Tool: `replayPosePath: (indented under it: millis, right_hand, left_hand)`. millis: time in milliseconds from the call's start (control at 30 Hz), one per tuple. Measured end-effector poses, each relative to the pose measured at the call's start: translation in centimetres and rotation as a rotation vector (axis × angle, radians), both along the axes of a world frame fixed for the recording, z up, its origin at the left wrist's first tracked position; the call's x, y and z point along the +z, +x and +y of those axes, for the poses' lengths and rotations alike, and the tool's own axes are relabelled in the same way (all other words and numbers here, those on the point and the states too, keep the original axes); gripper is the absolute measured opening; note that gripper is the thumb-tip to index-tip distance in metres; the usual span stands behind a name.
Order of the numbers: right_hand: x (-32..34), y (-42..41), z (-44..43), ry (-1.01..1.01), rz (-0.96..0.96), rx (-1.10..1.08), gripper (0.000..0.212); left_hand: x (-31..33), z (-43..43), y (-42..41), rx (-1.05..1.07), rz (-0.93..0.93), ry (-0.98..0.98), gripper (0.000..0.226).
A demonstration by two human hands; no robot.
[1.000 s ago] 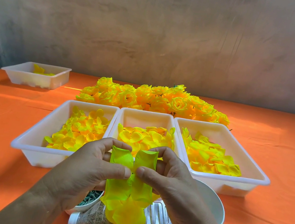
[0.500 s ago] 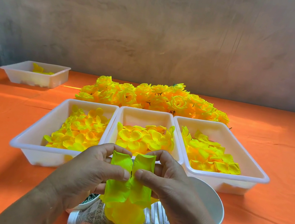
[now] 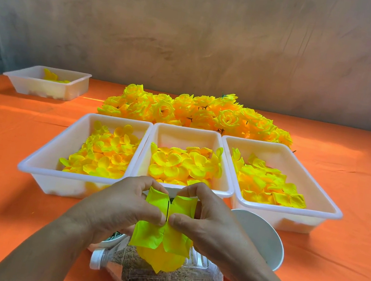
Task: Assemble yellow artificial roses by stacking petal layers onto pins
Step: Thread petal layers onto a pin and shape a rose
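Observation:
Both hands hold a yellow-green petal layer (image 3: 164, 235) in front of me, above a clear plastic bottle (image 3: 155, 278) lying on its side. My left hand (image 3: 122, 211) pinches the layer's left half between thumb and fingers. My right hand (image 3: 211, 226) pinches the right half the same way. A thin dark pin (image 3: 168, 210) shows upright in the gap between the two upper petals. Another yellow petal hangs below the layer. A pile of finished yellow roses (image 3: 199, 113) lies at the back of the orange table.
Three white trays of loose yellow petals stand side by side: left (image 3: 52, 161), middle (image 3: 195, 134), right (image 3: 316, 208). A fourth white tray (image 3: 47, 88) sits at the far left. A white bowl (image 3: 261, 238) lies by my right wrist; a small bowl of green parts (image 3: 112, 237) is under my left hand.
The two upper petals have spread slightly apart, and the dark pin now shows between them. Both hands keep the same pinch in nearly the same place.

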State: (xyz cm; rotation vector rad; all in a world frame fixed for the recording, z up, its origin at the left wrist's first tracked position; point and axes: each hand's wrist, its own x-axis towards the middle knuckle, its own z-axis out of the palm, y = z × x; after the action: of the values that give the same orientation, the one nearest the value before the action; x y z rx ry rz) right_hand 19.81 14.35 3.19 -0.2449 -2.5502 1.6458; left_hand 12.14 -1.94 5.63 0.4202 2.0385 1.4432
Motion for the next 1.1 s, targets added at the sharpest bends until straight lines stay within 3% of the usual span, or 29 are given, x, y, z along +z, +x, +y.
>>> replayPosePath:
  millis: [467, 700, 833, 967, 1033, 1100]
  right_hand:
    - [-0.3, -0.7, 0.1, -0.021, -0.05, 0.011, 0.023]
    - [-0.6, -0.3, -0.2, 0.116, -0.1, 0.022, 0.029]
    - [-0.3, -0.6, 0.1, 0.17, -0.12, 0.026, 0.034]
    - [0.1, -0.3, 1.3, 0.286, -0.132, 0.009, 0.051]
    - [0.7, 0.0, 2.3, 0.264, -0.093, -0.017, 0.048]
    - [1.2, 0.3, 3.4, 0.221, -0.059, -0.044, 0.035]
  left_hand:
    - [-0.9, -0.3, -1.4, -0.096, -0.159, 0.002, 0.038]
    - [-1.6, -0.3, -1.1, -0.079, -0.124, -0.097, 0.043]
    - [-1.5, -0.3, -1.1, -0.079, -0.117, -0.12, 0.034]
    - [-0.8, -1.0, -1.2, -0.075, -0.017, -0.157, 0.06]
    - [-0.2, -1.7, -1.9, -0.029, 0.054, -0.142, 0.074]
    - [0.4, -2.1, -2.8, 0.029, 0.112, -0.09, 0.068]
